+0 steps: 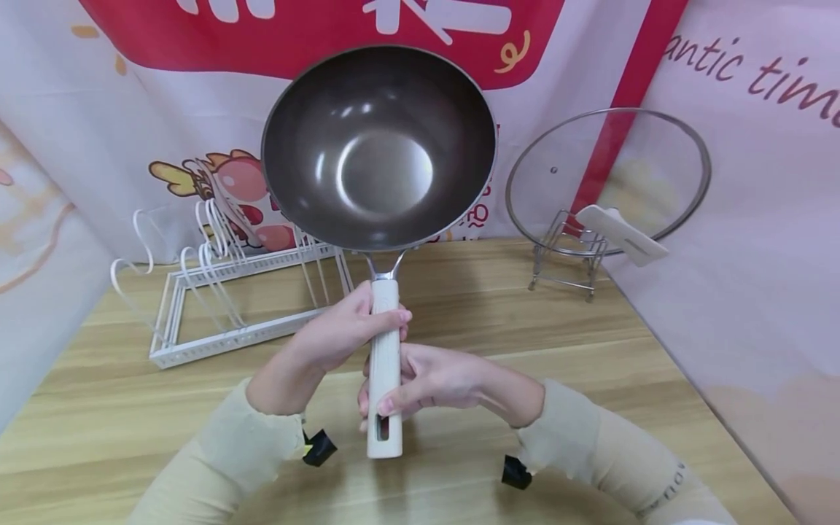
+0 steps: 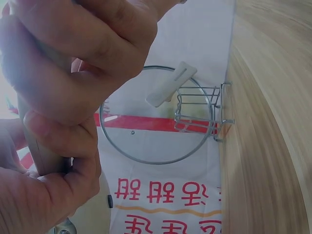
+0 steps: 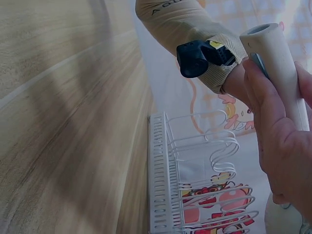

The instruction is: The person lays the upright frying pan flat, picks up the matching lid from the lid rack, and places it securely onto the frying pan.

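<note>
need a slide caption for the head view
Left hand and right hand grip the pale handle of a dark pan, white rack at left, glass lid at right.

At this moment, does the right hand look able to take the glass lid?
Probably not: the right hand has its grip on the pan handle. If it let go, the way to the glass lid looks free.

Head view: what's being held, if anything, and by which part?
A dark wok, by its pale handle: left hand grips nearer the bowl, right hand nearer the slotted end.
</note>
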### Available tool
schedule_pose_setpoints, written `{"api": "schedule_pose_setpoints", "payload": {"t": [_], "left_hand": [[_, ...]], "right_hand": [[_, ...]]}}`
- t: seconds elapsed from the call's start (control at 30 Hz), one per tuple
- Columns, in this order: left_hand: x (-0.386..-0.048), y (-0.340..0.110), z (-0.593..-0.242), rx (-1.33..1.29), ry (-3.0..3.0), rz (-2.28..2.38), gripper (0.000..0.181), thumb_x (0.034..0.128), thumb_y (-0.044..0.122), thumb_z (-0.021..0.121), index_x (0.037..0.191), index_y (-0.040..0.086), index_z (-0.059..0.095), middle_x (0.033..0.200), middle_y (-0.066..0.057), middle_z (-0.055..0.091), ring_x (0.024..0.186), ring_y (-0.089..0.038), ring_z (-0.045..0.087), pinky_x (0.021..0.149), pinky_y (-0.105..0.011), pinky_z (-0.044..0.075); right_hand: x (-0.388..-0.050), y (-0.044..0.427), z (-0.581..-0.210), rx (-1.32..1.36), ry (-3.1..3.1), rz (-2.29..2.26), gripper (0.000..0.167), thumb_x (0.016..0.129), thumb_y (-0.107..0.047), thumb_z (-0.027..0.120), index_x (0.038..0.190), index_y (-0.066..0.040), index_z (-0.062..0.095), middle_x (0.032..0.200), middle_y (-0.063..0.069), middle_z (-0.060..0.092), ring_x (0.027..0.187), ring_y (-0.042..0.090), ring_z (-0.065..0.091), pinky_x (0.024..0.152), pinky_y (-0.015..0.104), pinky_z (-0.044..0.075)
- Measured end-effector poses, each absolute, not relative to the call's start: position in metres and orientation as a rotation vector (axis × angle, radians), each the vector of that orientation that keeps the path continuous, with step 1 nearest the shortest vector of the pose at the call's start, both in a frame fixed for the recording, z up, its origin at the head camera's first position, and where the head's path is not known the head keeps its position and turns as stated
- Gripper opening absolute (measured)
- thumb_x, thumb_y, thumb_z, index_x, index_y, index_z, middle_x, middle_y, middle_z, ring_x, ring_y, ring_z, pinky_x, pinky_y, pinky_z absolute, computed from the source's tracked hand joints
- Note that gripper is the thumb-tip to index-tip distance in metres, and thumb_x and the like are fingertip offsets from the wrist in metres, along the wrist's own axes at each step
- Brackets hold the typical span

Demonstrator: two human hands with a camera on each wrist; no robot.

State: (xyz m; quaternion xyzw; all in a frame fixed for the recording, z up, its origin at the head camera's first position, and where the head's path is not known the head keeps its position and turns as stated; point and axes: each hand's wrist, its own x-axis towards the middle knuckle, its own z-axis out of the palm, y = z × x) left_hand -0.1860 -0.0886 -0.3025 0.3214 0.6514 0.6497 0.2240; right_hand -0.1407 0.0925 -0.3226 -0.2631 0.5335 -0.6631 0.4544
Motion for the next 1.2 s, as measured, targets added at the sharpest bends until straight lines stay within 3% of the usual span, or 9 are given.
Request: {"api": "schedule_pose_setpoints", "payload": {"t": [0.63,1.2], "left_hand": [[-0.185,-0.076,-0.306,0.841,1.84,1.781,0.011,0.0948,-0.002,0.056,0.102,-0.004,0.049,0.082,-0.006,0.06,0.075,-0.016,0.058,0.071,-0.025,0.051],[-0.189,-0.06,-0.316,0.852,1.794,1.78,0.003,0.0942,-0.001,0.056,0.092,-0.003,0.054,0.076,-0.005,0.063,0.068,-0.014,0.059,0.064,-0.023,0.051]], "right_hand": [[-0.143,0.104,-0.324,-0.627,1.363,-1.577,0.041,0.094,0.003,0.058,0.128,0.001,0.036,0.11,0.005,0.067,0.113,0.028,0.068,0.104,0.055,0.048],[-0.146,0.121,-0.335,-0.605,1.326,-1.584,0.04,0.094,0.001,0.061,0.126,0.0,0.037,0.112,0.005,0.066,0.111,0.023,0.068,0.104,0.056,0.048]]}}
